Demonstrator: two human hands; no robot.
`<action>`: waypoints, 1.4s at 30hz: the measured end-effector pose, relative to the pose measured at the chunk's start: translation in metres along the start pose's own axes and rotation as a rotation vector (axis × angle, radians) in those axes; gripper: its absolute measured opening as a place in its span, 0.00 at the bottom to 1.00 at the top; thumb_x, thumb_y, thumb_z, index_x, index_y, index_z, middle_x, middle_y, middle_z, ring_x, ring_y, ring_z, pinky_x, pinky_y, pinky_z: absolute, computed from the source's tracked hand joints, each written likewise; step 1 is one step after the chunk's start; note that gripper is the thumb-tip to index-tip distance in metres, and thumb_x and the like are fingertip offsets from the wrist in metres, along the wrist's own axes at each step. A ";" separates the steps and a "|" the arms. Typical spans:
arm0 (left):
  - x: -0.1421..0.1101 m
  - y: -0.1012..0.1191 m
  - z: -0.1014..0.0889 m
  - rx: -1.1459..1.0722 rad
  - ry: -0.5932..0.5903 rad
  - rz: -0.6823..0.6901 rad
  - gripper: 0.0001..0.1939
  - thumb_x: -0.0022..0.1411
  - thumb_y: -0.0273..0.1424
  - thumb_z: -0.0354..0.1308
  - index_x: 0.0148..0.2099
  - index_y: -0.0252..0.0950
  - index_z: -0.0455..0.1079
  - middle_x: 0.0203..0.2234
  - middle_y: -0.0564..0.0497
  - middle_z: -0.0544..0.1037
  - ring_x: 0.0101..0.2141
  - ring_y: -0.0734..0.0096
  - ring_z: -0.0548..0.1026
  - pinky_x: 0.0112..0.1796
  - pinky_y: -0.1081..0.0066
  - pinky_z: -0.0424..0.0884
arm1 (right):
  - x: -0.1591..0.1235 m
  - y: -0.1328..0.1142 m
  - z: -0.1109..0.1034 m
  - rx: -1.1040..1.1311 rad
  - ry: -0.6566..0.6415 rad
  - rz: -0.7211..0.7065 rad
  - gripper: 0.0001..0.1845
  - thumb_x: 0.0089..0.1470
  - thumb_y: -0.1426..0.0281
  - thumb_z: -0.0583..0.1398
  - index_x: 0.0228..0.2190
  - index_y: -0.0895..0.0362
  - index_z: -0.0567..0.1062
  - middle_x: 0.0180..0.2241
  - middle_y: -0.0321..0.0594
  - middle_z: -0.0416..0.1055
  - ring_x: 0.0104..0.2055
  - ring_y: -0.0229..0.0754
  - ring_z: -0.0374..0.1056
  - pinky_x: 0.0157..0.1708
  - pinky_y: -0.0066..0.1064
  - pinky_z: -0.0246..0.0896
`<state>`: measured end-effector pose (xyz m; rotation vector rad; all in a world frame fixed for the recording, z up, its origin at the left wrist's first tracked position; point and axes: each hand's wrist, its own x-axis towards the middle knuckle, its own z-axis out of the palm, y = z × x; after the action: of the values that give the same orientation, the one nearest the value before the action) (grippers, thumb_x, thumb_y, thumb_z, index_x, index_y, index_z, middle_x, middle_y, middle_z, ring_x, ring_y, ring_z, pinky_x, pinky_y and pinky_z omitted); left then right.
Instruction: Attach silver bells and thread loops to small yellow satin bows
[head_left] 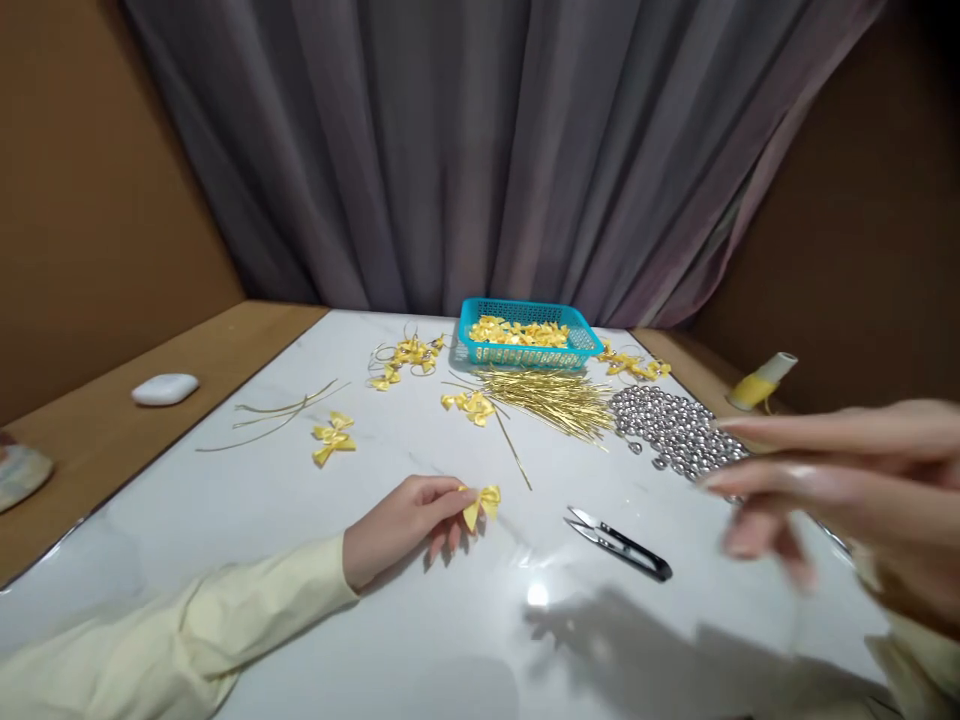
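My left hand (pixel 412 520) pinches a small yellow ribbon bow (pixel 489 500) between thumb and fingers, just above the white table. Off to the right and close to the camera, my right hand (pixel 847 490) is raised and a little blurred; its fingers are stretched out and apart, with nothing visible between them. Black-handled thread snips (pixel 622 545) lie between the two hands. Behind my right hand spreads a heap of silver teardrop-shaped beads (pixel 667 425), partly covered by the fingers. Several yellow bows (pixel 332 438) lie left of my left hand, and others (pixel 472 405) beyond it.
A teal basket (pixel 525 354) of yellow bows stands at the back. Before it lies a bundle of gold wire ties (pixel 555 400). Bows with ties (pixel 409 358) sit left of the basket. Loose ties (pixel 277 410), a white case (pixel 165 389) and a yellow-and-clear tube (pixel 761 383) lie farther out.
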<state>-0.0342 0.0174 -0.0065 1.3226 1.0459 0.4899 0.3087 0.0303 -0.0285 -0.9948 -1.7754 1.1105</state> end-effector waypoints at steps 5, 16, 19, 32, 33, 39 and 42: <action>0.010 0.013 0.004 0.084 -0.023 0.004 0.20 0.56 0.43 0.53 0.29 0.29 0.71 0.15 0.53 0.70 0.15 0.81 0.61 0.19 0.77 0.57 | 0.003 -0.125 0.073 0.135 -0.192 0.253 0.15 0.53 0.65 0.57 0.43 0.51 0.73 0.38 0.43 0.74 0.34 0.45 0.73 0.27 0.33 0.70; 0.016 0.021 0.009 -0.154 -0.160 -0.143 0.12 0.56 0.35 0.57 0.28 0.29 0.73 0.17 0.53 0.70 0.18 0.82 0.62 0.20 0.80 0.60 | 0.025 -0.075 0.079 -0.181 -0.018 0.056 0.07 0.52 0.67 0.57 0.32 0.58 0.73 0.27 0.40 0.74 0.25 0.37 0.70 0.23 0.26 0.66; 0.016 0.020 0.011 -0.259 -0.211 -0.229 0.10 0.54 0.32 0.59 0.28 0.28 0.73 0.19 0.53 0.70 0.20 0.83 0.63 0.20 0.83 0.61 | 0.023 -0.075 0.082 -0.262 -0.035 -0.018 0.06 0.53 0.69 0.56 0.29 0.57 0.73 0.24 0.38 0.73 0.23 0.35 0.69 0.23 0.24 0.64; 0.006 0.027 0.021 0.142 -0.215 -0.069 0.13 0.54 0.35 0.57 0.38 0.31 0.72 0.27 0.49 0.76 0.24 0.76 0.69 0.24 0.78 0.66 | 0.017 -0.065 0.090 -0.500 -0.139 -0.319 0.11 0.51 0.82 0.51 0.31 0.59 0.71 0.26 0.38 0.71 0.27 0.33 0.65 0.28 0.22 0.57; 0.004 0.027 0.022 0.175 -0.202 -0.054 0.13 0.55 0.35 0.56 0.38 0.31 0.72 0.26 0.50 0.76 0.24 0.76 0.69 0.24 0.78 0.66 | 0.016 -0.065 0.091 -0.518 -0.141 -0.336 0.12 0.51 0.82 0.50 0.31 0.60 0.70 0.26 0.39 0.70 0.27 0.33 0.64 0.27 0.22 0.57; -0.002 0.025 0.023 0.434 -0.102 0.125 0.11 0.56 0.33 0.54 0.37 0.32 0.74 0.23 0.51 0.77 0.24 0.76 0.71 0.27 0.78 0.66 | 0.010 -0.065 0.098 -0.613 -0.137 -0.324 0.09 0.51 0.81 0.50 0.29 0.60 0.68 0.23 0.38 0.65 0.24 0.34 0.59 0.24 0.24 0.52; -0.003 0.025 0.023 0.528 -0.075 0.185 0.11 0.57 0.34 0.54 0.37 0.34 0.74 0.21 0.53 0.76 0.22 0.77 0.69 0.26 0.80 0.64 | 0.009 -0.065 0.100 -0.645 -0.125 -0.309 0.08 0.51 0.79 0.50 0.28 0.60 0.67 0.22 0.38 0.65 0.23 0.34 0.58 0.23 0.24 0.50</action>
<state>-0.0102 0.0083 0.0158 1.9028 1.0326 0.3043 0.2014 -0.0117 0.0047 -0.9702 -2.3634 0.4108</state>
